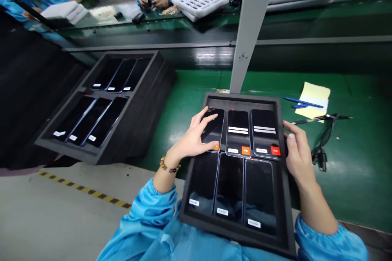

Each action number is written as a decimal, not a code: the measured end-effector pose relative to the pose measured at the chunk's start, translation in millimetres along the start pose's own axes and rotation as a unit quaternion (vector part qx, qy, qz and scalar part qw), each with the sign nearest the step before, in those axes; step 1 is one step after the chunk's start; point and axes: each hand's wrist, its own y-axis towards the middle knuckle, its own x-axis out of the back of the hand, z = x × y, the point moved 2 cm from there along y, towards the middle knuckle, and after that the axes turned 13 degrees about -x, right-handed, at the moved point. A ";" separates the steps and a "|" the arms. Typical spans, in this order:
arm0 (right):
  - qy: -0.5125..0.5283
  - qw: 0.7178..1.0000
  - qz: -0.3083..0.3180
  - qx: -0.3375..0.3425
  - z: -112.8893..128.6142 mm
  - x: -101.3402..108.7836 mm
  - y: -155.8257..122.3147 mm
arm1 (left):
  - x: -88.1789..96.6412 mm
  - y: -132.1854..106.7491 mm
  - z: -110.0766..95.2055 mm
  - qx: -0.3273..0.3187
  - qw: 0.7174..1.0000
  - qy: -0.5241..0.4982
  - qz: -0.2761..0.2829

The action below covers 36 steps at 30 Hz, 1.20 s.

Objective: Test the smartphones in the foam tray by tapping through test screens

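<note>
The black foam tray [283, 171] rests on the person's lap, tilted up toward the green bench, with 6 smartphones in 2 rows of 3, each phone's long axis running away from the body. The left hand [196, 136] lies spread over the far-left phone [213, 128], fingers [206, 121] splayed flat on its dark glass and closed around nothing. That phone sits directly under the left palm, so this hand is plainly the nearer one. The right hand [297, 153] holds the tray's right rim, thumb on top and fingers curled loosely along the edge, just beside the far-right phone [265, 132], whose screen is lit with an orange-red button. The middle far phone [238, 132] is lit too. A second tray [141, 102] of phones stands well apart to the left.
</note>
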 end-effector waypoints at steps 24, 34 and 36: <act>0.011 1.000 -0.006 0.001 -3.1 -1.0 0.5 | 10.1 -27.1 15.0 -0.007 0.996 0.034 -0.085; -0.071 0.990 -0.060 0.104 40.9 -3.2 -19.9 | 13.9 56.1 32.9 -0.004 0.984 0.177 -0.038; -0.114 0.977 0.000 0.178 74.0 -21.4 -38.1 | 11.1 75.1 36.7 -0.005 0.979 0.203 -0.025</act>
